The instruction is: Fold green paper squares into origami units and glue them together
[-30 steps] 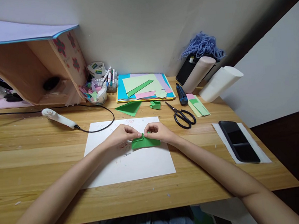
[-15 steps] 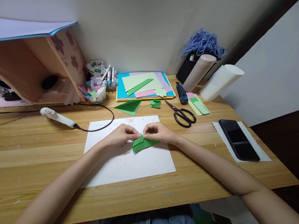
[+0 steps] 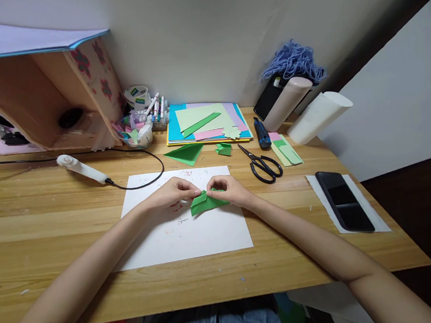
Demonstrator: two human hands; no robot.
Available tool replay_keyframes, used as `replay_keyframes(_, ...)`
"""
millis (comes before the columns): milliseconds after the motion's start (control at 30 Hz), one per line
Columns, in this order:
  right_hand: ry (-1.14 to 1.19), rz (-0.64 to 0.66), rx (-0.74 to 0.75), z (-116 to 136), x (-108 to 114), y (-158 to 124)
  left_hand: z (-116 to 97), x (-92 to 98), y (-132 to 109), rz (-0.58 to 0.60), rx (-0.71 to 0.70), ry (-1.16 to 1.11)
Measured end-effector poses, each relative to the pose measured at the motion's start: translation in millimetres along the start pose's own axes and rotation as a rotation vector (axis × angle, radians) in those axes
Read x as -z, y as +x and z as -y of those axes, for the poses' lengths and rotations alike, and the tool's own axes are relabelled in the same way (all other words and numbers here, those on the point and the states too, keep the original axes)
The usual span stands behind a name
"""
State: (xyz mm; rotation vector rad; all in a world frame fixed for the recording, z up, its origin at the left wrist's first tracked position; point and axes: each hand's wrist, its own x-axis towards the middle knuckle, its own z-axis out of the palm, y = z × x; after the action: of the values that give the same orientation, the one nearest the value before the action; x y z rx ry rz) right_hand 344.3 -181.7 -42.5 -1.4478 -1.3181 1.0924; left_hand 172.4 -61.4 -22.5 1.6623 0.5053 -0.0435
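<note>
A folded piece of green paper (image 3: pixel 204 205) is pinched between both hands over a white sheet (image 3: pixel 158 242) with small coloured marks on it. My left hand (image 3: pixel 178 191) grips its upper left edge between thumb and finger. From the other side, my right hand (image 3: pixel 228 190) pinches the top near the middle and covers the paper's right part. Beyond the sheet lie a green paper triangle (image 3: pixel 186 154) and a small folded green piece (image 3: pixel 223 149). Black-handled scissors (image 3: pixel 263 163) rest to the right of these, blades partly apart.
At the back stands a stack of coloured paper (image 3: pixel 173 130). A glue gun (image 3: pixel 82 169) with a black cord lies left. A utility knife (image 3: pixel 262 135), sticky notes (image 3: pixel 288 152) and white rolls (image 3: pixel 319 117) are at the back right; a phone (image 3: pixel 343 200) is at the right.
Both hands stay pinched on the green paper, with only a slight shift of the fingers along its top edge. Nothing else on the table has moved.
</note>
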Motion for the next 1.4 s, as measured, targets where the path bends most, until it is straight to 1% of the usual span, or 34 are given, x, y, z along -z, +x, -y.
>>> replay_keyframes(267,-0.033,-0.023,0.03,1,-2,-1,0,-0.5,2,-0.044,-0.008,0.073)
replay_keyframes(400,-0.039,-0.04,0.025,1,-2,-1,0,-3.4,1,-0.077,-0.003,0.038)
replay_keyframes(567,-0.025,-0.037,0.021,0,-1,-1,2,-8.4,1,-0.12,0.038,0.003)
replay_keyframes(733,-0.016,-0.018,0.032,0,-1,-1,1,-14.1,3,-0.185,-0.052,0.021)
replay_keyframes(833,-0.024,-0.006,0.044,0,-1,-2,-1,-16.0,2,-0.203,-0.047,0.023)
replay_keyframes(1000,-0.02,0.006,0.058,0,-1,-2,-3,-15.9,1,-0.187,-0.036,0.022)
replay_keyframes(1133,-0.047,-0.022,0.053,-2,-1,-2,-5,-15.4,0,-0.18,-0.039,0.021)
replay_keyframes(1233,-0.057,-0.032,0.057,-2,-2,-2,-3,-17.1,0,-0.177,-0.067,0.008)
replay_keyframes(1400,-0.047,-0.032,0.064,-3,-4,-3,3,-25.4,2,-0.246,-0.133,-0.02)
